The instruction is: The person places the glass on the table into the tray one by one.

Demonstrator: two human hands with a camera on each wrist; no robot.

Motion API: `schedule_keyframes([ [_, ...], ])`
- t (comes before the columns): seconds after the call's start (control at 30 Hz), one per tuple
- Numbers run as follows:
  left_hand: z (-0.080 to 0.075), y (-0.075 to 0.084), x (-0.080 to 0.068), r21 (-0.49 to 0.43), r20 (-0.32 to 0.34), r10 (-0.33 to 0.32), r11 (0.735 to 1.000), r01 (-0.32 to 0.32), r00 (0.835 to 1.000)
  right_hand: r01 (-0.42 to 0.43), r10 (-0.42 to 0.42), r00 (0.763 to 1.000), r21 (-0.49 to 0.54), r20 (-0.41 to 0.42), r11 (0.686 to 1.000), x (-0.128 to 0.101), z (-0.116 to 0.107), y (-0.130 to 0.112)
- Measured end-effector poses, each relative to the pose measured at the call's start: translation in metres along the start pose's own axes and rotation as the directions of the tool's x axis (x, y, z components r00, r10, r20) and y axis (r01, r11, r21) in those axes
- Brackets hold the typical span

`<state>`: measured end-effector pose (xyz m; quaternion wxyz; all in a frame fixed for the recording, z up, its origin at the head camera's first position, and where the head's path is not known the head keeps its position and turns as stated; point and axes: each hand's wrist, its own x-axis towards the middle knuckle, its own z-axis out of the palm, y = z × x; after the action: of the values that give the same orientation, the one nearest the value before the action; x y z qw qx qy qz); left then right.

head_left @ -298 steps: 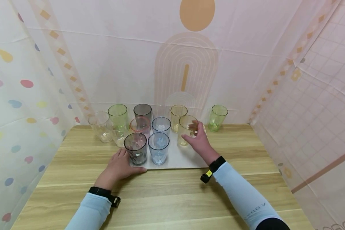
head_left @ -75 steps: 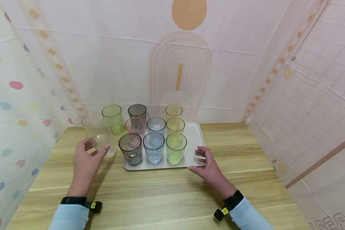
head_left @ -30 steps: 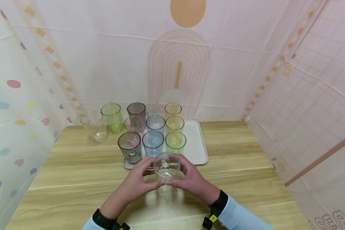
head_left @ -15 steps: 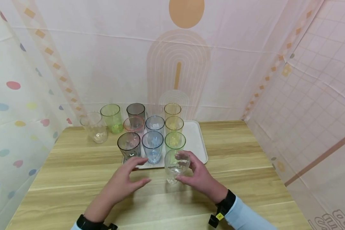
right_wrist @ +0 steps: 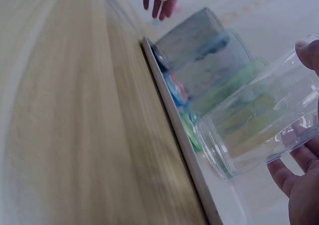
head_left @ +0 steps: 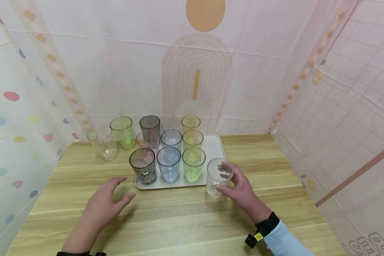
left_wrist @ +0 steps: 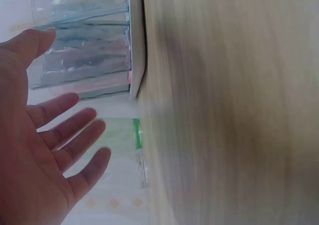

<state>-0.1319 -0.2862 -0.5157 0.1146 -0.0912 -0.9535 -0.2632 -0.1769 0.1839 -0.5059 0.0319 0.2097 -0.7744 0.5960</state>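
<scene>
My right hand (head_left: 241,188) grips a clear drinking glass (head_left: 216,177) by its side, thumb in front and fingers behind. It hangs upright at the front right corner of the white tray (head_left: 218,147). In the right wrist view the base of the clear glass (right_wrist: 219,150) is raised off the surface beneath. My left hand (head_left: 99,209) holds nothing, thumb and fingers spread, left of the tray. The tray's front row has a grey glass (head_left: 144,170), a blue glass (head_left: 169,167) and a green glass (head_left: 194,167).
Behind them on the tray stand a pink-rimmed glass (head_left: 147,137), yellow glasses and several others in rows. Left of the tray on the wooden table (head_left: 166,227) are a second clear glass (head_left: 106,144) and another green glass (head_left: 124,133). A patterned curtain (head_left: 124,78) hangs behind.
The clear glass was gripped by my left hand at the left, then by both hands; my left hand has let go and drawn left, while my right hand has carried it right. Earlier, green joined the front row.
</scene>
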Motion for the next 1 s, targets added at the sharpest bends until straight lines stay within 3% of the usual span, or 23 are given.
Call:
schedule_keyframes([
  [0.2, -0.001, -0.005, 0.005, 0.017, 0.012, -0.035, 0.999, 0.035, 0.999, -0.053, 0.052, 0.998, -0.027, -0.043, 0.998, 0.033, -0.015, 0.008],
  [0.4, 0.002, -0.009, 0.011, 0.04, 0.03, -0.055, 0.998, 0.054, 0.998, -0.052, 0.048, 0.995, -0.05, -0.089, 0.997, 0.095, -0.028, 0.026],
  [0.63, 0.006, -0.016, 0.015, 0.054, 0.031, -0.05, 0.997, 0.049, 0.998, -0.107, 0.098, 0.988, -0.072, -0.122, 0.992, 0.162, -0.03, 0.045],
  [0.8, 0.006, -0.016, 0.017, 0.056, 0.02, -0.039, 0.998, 0.038, 0.999, -0.162, 0.15, 0.979, -0.082, -0.136, 0.983, 0.189, -0.025, 0.051],
  [1.0, 0.004, -0.015, 0.019, 0.053, -0.007, -0.021, 0.998, 0.022, 1.0, -0.206, 0.193, 0.973, -0.089, -0.13, 0.975, 0.207, -0.02, 0.056],
])
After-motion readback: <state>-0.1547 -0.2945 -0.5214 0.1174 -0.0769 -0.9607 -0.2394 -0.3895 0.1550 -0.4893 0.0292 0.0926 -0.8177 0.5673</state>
